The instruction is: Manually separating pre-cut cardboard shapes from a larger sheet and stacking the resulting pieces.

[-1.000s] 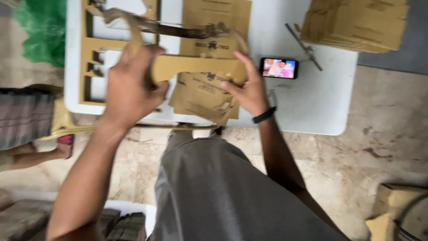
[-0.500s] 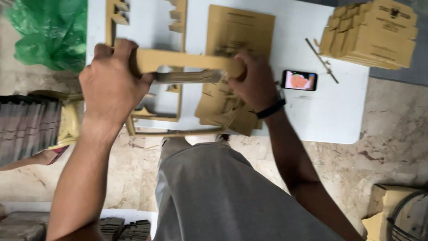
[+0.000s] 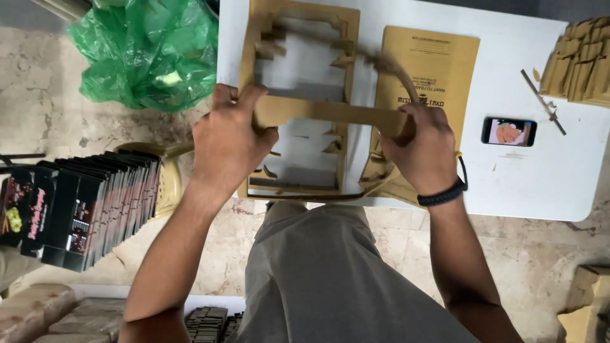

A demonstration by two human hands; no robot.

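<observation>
Lap: person in grey clothing (image 3: 330, 279) is standing at the near edge of the white table (image 3: 559, 184), looking down.
Left hand (image 3: 230, 143): is closing its fingers around the left end of a folded cardboard strip (image 3: 324, 113), thumb on top.
Right hand (image 3: 427, 147): is clamping the strip's right end in a full fist; black wristband (image 3: 441, 194) is sitting at the wrist.
Strip position: is being held level above the table, just over a die-cut cardboard frame (image 3: 298, 95) lying flat.
Beside frame: a flat brown printed cardboard sheet (image 3: 432, 63) is lying partly under the right hand.
Further right: a phone (image 3: 508, 131) is showing a lit screen; a thin stick (image 3: 541, 101) is lying near it.
Far corner: stacked cardboard pieces (image 3: 584, 60) are sitting at the table's edge.
Left floor: black printed cartons (image 3: 82, 206) are leaning in a row; green plastic bag (image 3: 149, 54) beyond.
Risk: judging by the tight grip at both ends, the strip may be creasing or tearing off-line if the hands twist unevenly; the frame overhanging the near edge could be slipping off.
</observation>
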